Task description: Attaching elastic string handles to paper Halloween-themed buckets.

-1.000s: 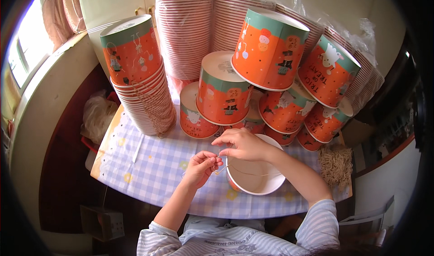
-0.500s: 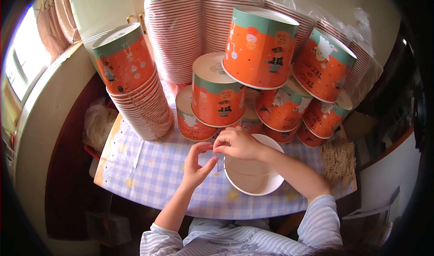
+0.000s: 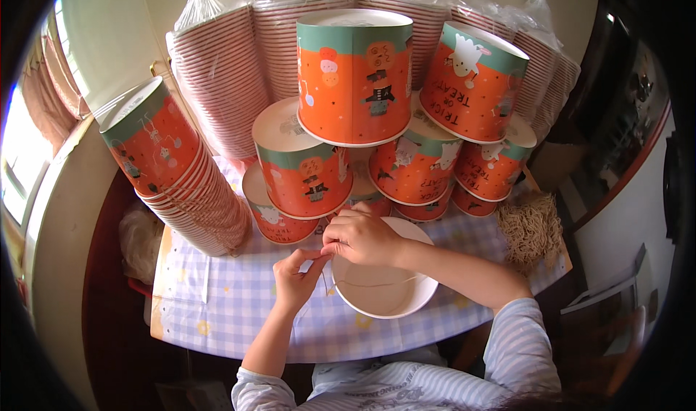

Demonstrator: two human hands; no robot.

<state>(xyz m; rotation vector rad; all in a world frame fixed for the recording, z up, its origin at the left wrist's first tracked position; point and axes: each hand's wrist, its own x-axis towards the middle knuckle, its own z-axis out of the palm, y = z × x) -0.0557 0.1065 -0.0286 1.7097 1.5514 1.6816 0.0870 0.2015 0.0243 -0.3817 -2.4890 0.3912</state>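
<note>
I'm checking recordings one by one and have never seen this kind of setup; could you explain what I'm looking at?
No machine here: these are a person's bare left hand and right hand, seen from above by a fisheye camera worn on their head, which bends straight edges.

Their fingertips meet, apparently pinching thin tan string, though the grip is too small to see clearly. Below is a white-lined round paper bucket, its mouth facing up.

On the blue-and-white checked tablecloth stand a leaning nested bucket stack at left, upside-down orange-and-green printed buckets in front, and a tan string heap at right.
</note>
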